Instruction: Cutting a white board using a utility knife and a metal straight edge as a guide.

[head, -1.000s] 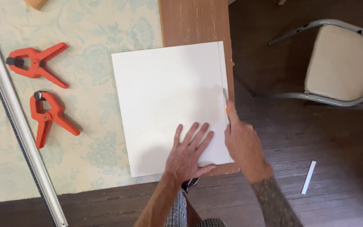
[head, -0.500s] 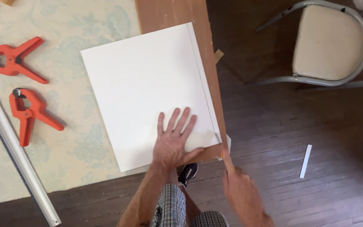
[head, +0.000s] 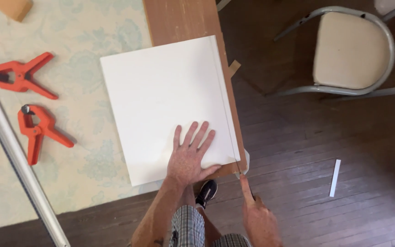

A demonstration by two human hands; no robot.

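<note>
The white board [head: 165, 105] lies flat on the surface [head: 69, 183], its right edge over a brown wooden plank [head: 184, 18], with a narrow strip [head: 227, 105] scored off along that side. A second ago the right hand [head: 259, 219] was up beside the board's right edge; now it has drawn back past the near corner, fingers closed on a thin blade-like tool [head: 245, 183], so the cut looks run through. The left hand [head: 189, 158] stays spread flat, pressing the board down.

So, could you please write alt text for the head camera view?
The left hand presses flat on a white board lying over a brown plank, while the right hand touches the board's near right corner. Two orange clamps lie left.
</note>
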